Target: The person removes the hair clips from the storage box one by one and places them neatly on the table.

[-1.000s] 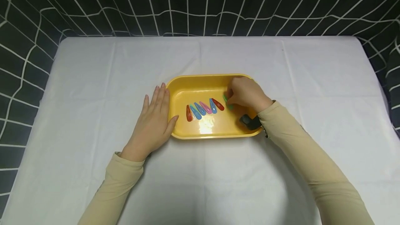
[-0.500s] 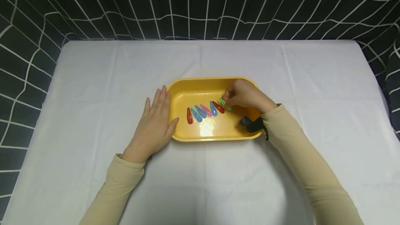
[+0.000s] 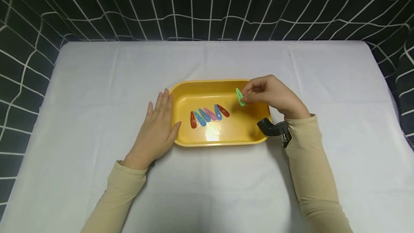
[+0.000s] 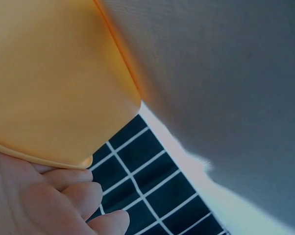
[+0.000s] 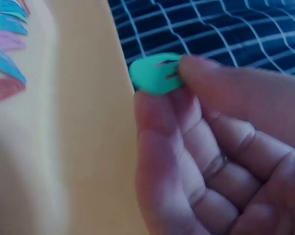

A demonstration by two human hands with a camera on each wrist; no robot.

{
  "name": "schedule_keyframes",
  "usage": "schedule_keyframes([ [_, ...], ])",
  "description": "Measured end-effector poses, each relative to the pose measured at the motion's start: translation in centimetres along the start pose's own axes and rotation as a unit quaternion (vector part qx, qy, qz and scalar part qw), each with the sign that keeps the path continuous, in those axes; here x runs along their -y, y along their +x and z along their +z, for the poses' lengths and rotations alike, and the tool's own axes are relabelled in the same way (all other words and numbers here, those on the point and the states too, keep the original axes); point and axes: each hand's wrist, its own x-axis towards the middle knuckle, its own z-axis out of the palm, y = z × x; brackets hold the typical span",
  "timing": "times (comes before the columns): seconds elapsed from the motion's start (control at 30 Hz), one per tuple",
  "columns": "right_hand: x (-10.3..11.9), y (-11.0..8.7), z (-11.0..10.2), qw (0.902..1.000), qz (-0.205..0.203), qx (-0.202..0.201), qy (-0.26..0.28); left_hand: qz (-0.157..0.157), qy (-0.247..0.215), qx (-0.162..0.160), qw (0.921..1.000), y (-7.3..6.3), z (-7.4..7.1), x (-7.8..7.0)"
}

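Note:
A green snap hair clip (image 3: pixel 240 96) is pinched between thumb and fingertips of my right hand (image 3: pixel 275 94), over the right part of a yellow tray (image 3: pixel 239 132). The right wrist view shows the same green clip (image 5: pixel 156 74) close up, its wide end sticking out past the fingers. In the tray lies a slanted row of hair clips: red, blue and pink, with a red one (image 3: pixel 223 110) at the right end and another red one (image 3: pixel 193 119) at the left. My left hand (image 3: pixel 155 128) rests with straight fingers along the tray's left rim.
The tray stands on a table with a white cloth (image 3: pixel 207 182). Behind and at the sides hangs a dark backdrop with white netting (image 3: pixel 207 6). A black wrist-camera mount (image 3: pixel 273 128) juts from the right wrist over the tray's right rim.
My right hand moves left to the row's right end with the green clip, then back right and up, still pinching it. The left hand and the other clips keep their places.

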Motion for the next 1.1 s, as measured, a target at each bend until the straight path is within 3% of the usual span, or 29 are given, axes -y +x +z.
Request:
schedule_keyframes([
  [0.17, -0.7, -0.7, -0.8, 0.9985, -0.019, -0.027, 0.044, 0.001, 0.001, -0.001, 1.0, -0.4, -0.3, 0.4],
  [0.33, -1.2, -0.9, -1.7, 0.9962, -0.036, -0.024, 0.075, 0.0, -0.001, -0.008, 1.0, -0.5, -0.6, 0.5],
  [0.7, -3.3, -2.0, -4.0, 0.9845, -0.034, -0.065, 0.16, 0.01, -0.005, -0.009, 0.9999, -0.4, -0.4, 0.3],
  [1.0, -5.5, -1.9, -5.4, 0.9611, -0.026, -0.059, 0.269, 0.012, -0.01, -0.008, 0.9998, -0.2, -0.2, 0.0],
  [1.1, -6.2, -1.9, -5.7, 0.959, -0.01, -0.071, 0.274, 0.012, -0.009, -0.007, 0.9999, -0.2, -0.1, 0.0],
])
